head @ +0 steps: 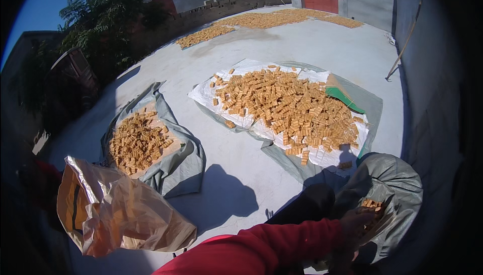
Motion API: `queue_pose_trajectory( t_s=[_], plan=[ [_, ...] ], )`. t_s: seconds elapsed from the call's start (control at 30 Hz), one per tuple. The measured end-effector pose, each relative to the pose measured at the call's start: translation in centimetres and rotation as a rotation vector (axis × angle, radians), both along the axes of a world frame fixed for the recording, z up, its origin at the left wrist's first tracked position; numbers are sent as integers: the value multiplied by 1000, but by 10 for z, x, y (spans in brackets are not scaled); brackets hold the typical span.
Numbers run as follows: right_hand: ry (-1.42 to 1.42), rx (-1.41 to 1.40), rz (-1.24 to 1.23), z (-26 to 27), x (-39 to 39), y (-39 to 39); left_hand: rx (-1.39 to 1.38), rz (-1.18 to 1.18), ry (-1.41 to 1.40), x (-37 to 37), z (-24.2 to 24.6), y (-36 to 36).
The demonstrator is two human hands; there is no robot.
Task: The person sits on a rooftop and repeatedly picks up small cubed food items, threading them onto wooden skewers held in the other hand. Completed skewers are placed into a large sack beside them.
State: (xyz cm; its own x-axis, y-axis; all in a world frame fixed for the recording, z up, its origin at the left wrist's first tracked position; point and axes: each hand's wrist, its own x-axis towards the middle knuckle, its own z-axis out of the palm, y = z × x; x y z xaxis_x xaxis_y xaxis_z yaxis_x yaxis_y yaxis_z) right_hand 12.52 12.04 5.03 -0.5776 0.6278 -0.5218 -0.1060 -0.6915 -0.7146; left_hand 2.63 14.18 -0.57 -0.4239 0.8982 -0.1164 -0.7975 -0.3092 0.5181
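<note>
A red-sleeved arm (279, 243), which looks like my left, crosses in front of me to the right. My left hand (356, 222) is in shadow at the mouth of a grey-green woven sack (396, 173). Tan ridged pieces (371, 204) show inside the sack mouth, close to my fingers. Whether the fingers hold any of them is too dark to tell. Below it, a dim shape at the sack's lower rim may be my right hand (351, 255), mostly hidden. A large heap of tan ridged pieces (286, 101) with thin sticks lies on white and grey sheets (264, 133).
To the left, a smaller heap (139, 143) lies on an opened grey sack (173, 169). A shiny tan plastic sack (132, 214) lies nearer, its mouth facing left. More tan material (260, 20) is spread far off. A hooked stick (407, 44) leans against the right wall (434, 97).
</note>
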Motion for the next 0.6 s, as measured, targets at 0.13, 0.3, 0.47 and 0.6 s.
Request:
queue_pose_trajectory(
  t_s=[0.13, 0.3, 0.47, 0.6],
  plan=[
    [-170, 84, 64, -35, -1, -11, -104, 182, 62, -1, -10, -14],
    [77, 399, 462, -90, 35, 23, -255, 164, 204, -20, -6, -44],
    [136, 495, 467, -71, 29, 6, -285, -147, 574, -16, -16, -98],
    [138, 491, 373, -46, 29, -13, -27, -394, 177, 3, -6, -133]
  ],
)
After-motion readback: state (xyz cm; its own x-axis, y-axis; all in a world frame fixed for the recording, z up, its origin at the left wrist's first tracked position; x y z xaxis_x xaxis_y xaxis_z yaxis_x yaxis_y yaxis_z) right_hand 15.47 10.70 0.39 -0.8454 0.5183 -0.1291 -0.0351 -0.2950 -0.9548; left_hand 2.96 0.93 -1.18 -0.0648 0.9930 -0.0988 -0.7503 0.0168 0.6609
